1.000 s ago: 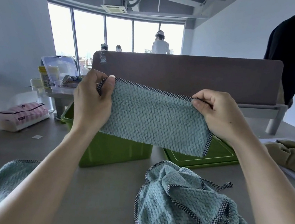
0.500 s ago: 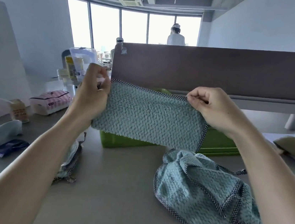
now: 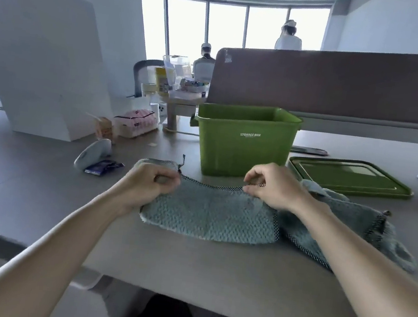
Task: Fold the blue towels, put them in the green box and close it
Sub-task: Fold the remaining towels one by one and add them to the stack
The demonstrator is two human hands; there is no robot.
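Observation:
A folded blue towel with a checked hem lies flat on the grey table in front of me. My left hand pinches its far left corner and my right hand pinches its far right corner. Behind the towel stands the open green box, marked "STORAGE BOX". Its green lid lies flat to the right of the box. A second blue towel sits crumpled under my right forearm. Another blue towel peeks out behind my left hand.
A brown desk divider runs behind the box. At the left are a large white block, a pink tissue pack, a small carton, a grey pouch and a dark wrapper. People stand by the far windows.
The towel was held up in the air in front of the box; both hands have brought it down flat onto the table. The view has tilted downward.

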